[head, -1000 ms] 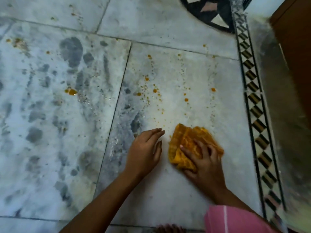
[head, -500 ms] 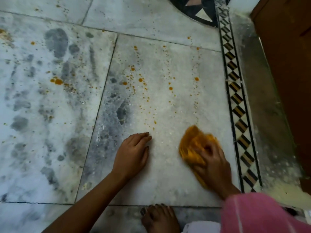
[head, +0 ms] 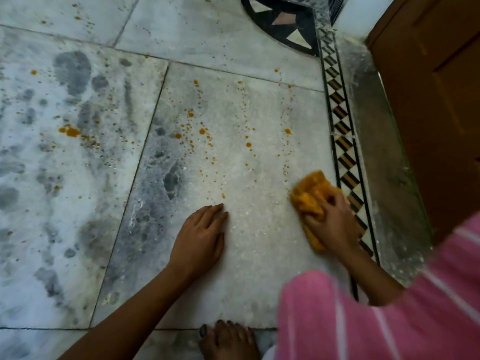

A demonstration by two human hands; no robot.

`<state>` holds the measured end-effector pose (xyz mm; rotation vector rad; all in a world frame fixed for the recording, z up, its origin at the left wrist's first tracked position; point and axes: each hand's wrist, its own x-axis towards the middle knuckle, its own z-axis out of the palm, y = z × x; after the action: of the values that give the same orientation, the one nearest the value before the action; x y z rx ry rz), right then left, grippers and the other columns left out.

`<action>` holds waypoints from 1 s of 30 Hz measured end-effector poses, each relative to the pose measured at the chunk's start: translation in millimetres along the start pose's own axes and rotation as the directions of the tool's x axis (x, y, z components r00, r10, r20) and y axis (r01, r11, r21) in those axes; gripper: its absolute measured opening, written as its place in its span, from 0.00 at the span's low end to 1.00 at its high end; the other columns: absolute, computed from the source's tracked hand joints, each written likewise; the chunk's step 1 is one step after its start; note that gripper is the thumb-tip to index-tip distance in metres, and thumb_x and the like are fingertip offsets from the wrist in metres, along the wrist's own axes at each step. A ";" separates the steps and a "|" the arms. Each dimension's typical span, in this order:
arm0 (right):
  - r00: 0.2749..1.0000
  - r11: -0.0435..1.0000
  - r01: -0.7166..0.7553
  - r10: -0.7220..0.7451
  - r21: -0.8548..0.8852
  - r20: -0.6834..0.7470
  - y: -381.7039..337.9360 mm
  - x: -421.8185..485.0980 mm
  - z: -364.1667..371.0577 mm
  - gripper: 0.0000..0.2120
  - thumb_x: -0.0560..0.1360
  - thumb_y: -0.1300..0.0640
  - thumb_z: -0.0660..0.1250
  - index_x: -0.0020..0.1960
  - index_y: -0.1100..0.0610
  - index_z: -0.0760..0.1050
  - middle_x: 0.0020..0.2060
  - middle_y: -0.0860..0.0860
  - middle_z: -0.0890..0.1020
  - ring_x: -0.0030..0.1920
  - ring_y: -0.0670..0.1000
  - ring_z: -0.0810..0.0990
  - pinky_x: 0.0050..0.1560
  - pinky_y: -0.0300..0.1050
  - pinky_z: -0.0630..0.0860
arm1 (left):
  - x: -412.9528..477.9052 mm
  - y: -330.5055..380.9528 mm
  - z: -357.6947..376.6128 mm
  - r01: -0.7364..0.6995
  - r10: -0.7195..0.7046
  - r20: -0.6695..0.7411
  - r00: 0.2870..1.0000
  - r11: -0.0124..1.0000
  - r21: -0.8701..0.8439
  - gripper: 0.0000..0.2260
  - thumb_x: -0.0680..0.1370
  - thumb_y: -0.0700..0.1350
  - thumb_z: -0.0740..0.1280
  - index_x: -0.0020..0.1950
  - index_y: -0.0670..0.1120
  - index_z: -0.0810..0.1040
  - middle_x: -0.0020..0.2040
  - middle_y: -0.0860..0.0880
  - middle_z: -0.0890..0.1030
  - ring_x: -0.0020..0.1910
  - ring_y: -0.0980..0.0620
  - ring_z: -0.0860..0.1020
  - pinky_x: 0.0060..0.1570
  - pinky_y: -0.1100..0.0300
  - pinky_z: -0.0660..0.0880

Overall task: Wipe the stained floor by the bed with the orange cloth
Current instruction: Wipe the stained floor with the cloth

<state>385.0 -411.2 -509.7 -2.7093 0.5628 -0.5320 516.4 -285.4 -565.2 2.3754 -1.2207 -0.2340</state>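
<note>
A crumpled orange cloth (head: 309, 192) lies on the grey-white marble floor (head: 259, 255), close to the patterned border strip. My right hand (head: 331, 224) grips the cloth from above, fingers curled into it, and hides its near half. My left hand (head: 198, 241) rests flat on the same tile, fingers straight, about a hand's width left of the cloth. Orange stain drops (head: 202, 131) run in several lines over the tile beyond both hands. A bigger orange splash (head: 70, 131) sits on the tile to the left.
A black-and-cream diamond border strip (head: 342, 141) runs along the right, then a grey marble band (head: 376, 141) and brown wooden furniture (head: 436, 100). A dark inlaid medallion (head: 283, 19) lies at the top. My bare foot (head: 228, 339) and pink striped clothing (head: 376, 315) fill the bottom right.
My right hand has slid the orange cloth to the right, from beside my left hand to the border strip. My left hand has stayed planted on the tile.
</note>
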 end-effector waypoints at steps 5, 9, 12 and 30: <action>0.983 0.987 0.070 -0.044 -0.145 0.176 56.0 31.0 8.0 0.26 0.69 0.37 0.61 0.64 0.44 0.71 0.67 0.59 0.70 0.65 0.66 0.69 0.60 0.63 0.72 | 11.2 4.9 -1.6 0.035 -0.035 0.028 0.999 0.999 0.015 0.21 0.72 0.47 0.58 0.60 0.39 0.78 0.61 0.40 0.77 0.57 0.40 0.77 0.57 0.49 0.74; 0.898 0.935 0.344 -0.300 -0.085 0.322 103.3 -37.3 -14.6 0.26 0.71 0.34 0.60 0.68 0.30 0.59 0.69 0.36 0.63 0.59 0.57 0.76 0.55 0.60 0.75 | 19.9 3.4 -1.5 0.034 -0.034 0.020 0.999 0.999 0.022 0.21 0.72 0.47 0.58 0.59 0.39 0.78 0.60 0.41 0.78 0.56 0.41 0.77 0.56 0.50 0.74; 0.983 0.968 0.094 -0.054 -0.233 0.173 142.2 8.9 -27.4 0.27 0.67 0.29 0.56 0.61 0.39 0.69 0.63 0.50 0.71 0.56 0.62 0.74 0.52 0.63 0.71 | 25.8 6.1 0.4 0.037 -0.037 0.020 0.999 0.999 0.005 0.21 0.72 0.47 0.58 0.59 0.39 0.79 0.60 0.41 0.78 0.56 0.40 0.78 0.56 0.49 0.74; 0.920 0.914 -0.343 0.374 -0.214 0.121 149.9 99.7 9.1 0.26 0.66 0.38 0.68 0.61 0.46 0.75 0.61 0.53 0.68 0.55 0.57 0.70 0.49 0.47 0.71 | 54.6 10.6 5.6 0.072 -0.072 -0.004 0.997 0.997 0.021 0.21 0.71 0.48 0.58 0.59 0.40 0.78 0.60 0.42 0.78 0.57 0.42 0.77 0.58 0.55 0.68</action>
<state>426.8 -582.8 -545.7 -2.6905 1.0871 -0.1678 539.1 -336.3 -562.1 2.4401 -1.1422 -0.2408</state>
